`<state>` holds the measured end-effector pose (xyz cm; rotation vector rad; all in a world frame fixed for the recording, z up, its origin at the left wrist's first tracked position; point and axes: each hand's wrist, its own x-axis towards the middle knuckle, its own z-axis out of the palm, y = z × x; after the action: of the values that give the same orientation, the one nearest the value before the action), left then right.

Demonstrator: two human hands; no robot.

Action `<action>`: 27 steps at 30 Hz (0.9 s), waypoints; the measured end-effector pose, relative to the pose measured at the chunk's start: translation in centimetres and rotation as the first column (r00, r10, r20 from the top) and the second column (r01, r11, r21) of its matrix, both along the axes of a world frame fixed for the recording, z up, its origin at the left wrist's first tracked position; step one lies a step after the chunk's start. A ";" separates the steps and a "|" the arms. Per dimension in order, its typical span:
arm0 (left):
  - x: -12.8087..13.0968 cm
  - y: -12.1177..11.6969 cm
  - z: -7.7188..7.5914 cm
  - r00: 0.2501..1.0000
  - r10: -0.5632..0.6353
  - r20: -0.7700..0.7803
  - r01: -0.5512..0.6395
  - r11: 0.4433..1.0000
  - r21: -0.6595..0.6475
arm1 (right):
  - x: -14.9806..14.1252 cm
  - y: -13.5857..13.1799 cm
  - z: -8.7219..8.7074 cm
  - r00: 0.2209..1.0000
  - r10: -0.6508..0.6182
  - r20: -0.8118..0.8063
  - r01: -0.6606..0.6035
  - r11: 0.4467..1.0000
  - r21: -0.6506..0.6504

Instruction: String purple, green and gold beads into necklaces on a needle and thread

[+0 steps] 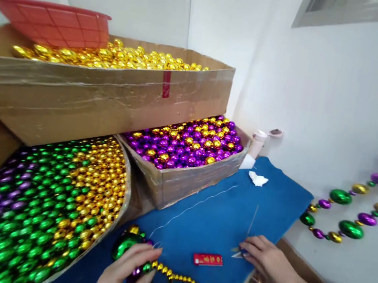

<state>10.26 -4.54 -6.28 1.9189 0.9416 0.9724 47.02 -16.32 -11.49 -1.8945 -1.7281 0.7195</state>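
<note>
Beads [147,267], green and purple — pinched between thumb and fingers of your left hand [125,271]. Gold chain [188,280] trails across blue tabletop [180,236]. Your right hand [264,255] at small pointed tool [237,253], fingers bunched — can't tell if gripping. Red packet [208,259] between hands.

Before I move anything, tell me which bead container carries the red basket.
The upper cardboard box of gold beads: the red basket rests there; the lower containers hold mixed-colour beads.
</note>
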 end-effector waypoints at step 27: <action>-2.2 -0.2 1.0 0.969 -0.240 -0.050 0.219 0.938 -0.268 | -15.7 9.8 5.4 0.712 0.353 -0.607 -0.477 0.877 -0.049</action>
<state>8.02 -4.73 -5.31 1.8056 0.8237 0.6050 31.31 -6.51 -6.12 -1.1718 -1.7071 1.5265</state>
